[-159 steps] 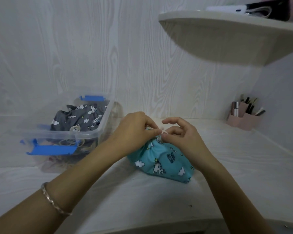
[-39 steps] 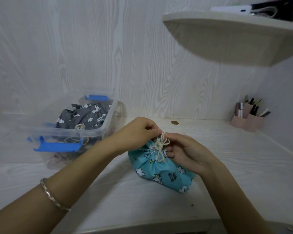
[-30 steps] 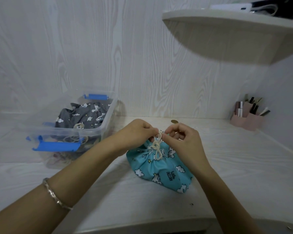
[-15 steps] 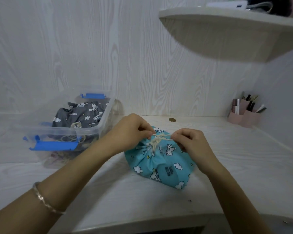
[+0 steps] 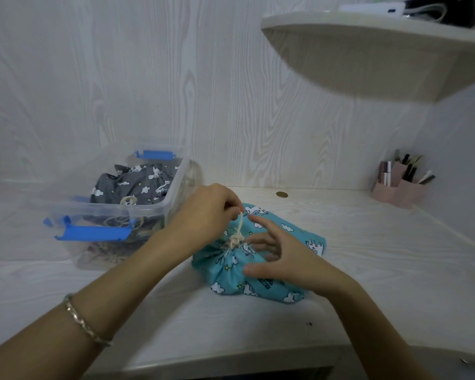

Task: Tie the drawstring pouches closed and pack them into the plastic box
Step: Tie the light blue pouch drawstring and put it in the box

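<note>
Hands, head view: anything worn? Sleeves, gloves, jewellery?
No gloves on the left hand or the right hand, and no sleeves in view on either forearm. A thin silver-toned bracelet circles the left wrist. No rings visible.

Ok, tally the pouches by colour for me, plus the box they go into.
Teal pouch: 1, on the desk
Grey pouch: 1, in the plastic box
Plastic box: 1
Total: 3; cloth lower in the box is too unclear to count.

a home desk nook: wood-grain desk [image 5: 368,242], corner shelf [image 5: 368,58], pink organizer [image 5: 398,189]
</note>
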Action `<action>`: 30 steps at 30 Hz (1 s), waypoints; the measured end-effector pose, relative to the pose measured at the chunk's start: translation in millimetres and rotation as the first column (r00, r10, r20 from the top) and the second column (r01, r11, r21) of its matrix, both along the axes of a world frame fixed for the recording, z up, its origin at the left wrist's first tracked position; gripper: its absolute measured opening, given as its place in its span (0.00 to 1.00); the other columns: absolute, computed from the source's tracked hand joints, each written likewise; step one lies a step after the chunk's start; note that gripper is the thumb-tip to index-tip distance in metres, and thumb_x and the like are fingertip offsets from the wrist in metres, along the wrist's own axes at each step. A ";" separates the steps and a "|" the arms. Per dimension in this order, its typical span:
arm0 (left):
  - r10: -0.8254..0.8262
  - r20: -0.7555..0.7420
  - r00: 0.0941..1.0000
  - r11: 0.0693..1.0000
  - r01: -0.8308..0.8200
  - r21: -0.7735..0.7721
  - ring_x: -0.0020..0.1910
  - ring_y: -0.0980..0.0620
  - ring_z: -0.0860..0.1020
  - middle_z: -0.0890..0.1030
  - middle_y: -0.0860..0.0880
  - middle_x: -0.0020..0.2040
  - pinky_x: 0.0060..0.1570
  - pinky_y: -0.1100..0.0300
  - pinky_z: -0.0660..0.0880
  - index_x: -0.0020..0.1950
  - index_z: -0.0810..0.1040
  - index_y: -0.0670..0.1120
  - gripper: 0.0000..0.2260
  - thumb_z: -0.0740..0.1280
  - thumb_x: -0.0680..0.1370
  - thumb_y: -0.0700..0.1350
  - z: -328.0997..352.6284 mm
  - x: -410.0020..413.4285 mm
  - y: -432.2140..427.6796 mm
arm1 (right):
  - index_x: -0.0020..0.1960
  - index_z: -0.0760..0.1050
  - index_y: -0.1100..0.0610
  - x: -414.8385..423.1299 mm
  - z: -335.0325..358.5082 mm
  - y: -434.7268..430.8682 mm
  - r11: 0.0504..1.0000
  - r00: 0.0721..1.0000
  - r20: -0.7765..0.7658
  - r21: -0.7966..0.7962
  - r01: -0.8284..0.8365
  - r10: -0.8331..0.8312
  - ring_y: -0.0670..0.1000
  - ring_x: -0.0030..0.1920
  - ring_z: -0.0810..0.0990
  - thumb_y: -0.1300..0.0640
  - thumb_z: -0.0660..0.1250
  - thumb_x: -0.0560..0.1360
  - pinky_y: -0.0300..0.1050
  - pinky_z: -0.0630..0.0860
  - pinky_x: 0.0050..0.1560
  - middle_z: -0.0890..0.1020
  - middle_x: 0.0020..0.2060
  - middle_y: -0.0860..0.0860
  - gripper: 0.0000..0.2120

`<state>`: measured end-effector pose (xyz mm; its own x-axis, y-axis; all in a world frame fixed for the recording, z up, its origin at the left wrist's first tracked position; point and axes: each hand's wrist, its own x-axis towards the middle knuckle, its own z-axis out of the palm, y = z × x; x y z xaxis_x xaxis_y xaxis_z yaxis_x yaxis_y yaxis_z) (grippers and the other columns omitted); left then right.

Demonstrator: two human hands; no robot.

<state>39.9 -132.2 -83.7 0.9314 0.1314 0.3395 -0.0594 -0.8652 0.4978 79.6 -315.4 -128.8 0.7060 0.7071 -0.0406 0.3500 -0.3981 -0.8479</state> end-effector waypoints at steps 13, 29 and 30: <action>-0.110 -0.372 0.921 0.856 -0.102 -0.506 0.34 0.47 0.82 0.84 0.41 0.39 0.37 0.57 0.80 0.47 0.80 0.37 0.31 0.54 0.78 0.65 27.0 -35.0 -5.6 | 0.50 0.79 0.57 12.1 24.5 15.9 0.860 0.971 -0.095 0.450 0.239 -0.220 0.55 0.41 0.84 0.64 0.69 0.74 0.48 0.79 0.43 0.86 0.44 0.55 0.06; -0.316 -0.131 0.940 0.207 -0.066 -0.976 0.46 0.44 0.80 0.81 0.40 0.51 0.51 0.47 0.79 0.55 0.74 0.43 0.10 0.57 0.79 0.44 52.4 11.1 -10.9 | 0.49 0.80 0.59 -6.5 55.9 15.0 0.769 0.923 0.220 0.629 0.113 -0.315 0.42 0.43 0.82 0.65 0.69 0.74 0.33 0.76 0.43 0.84 0.43 0.49 0.05; -0.290 -0.064 0.955 0.116 -0.031 -0.993 0.48 0.42 0.80 0.81 0.38 0.54 0.52 0.47 0.79 0.56 0.73 0.41 0.10 0.56 0.78 0.42 57.1 14.4 -7.4 | 0.46 0.80 0.60 -7.7 55.1 13.3 0.711 0.888 0.232 0.690 0.138 -0.397 0.42 0.40 0.80 0.65 0.68 0.74 0.32 0.75 0.40 0.83 0.39 0.49 0.03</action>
<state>54.3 -139.7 -26.6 0.9855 0.0674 -0.1557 0.1177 0.3895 0.9135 71.8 -302.1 -73.8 0.7423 0.2457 0.6234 0.6279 0.0698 -0.7752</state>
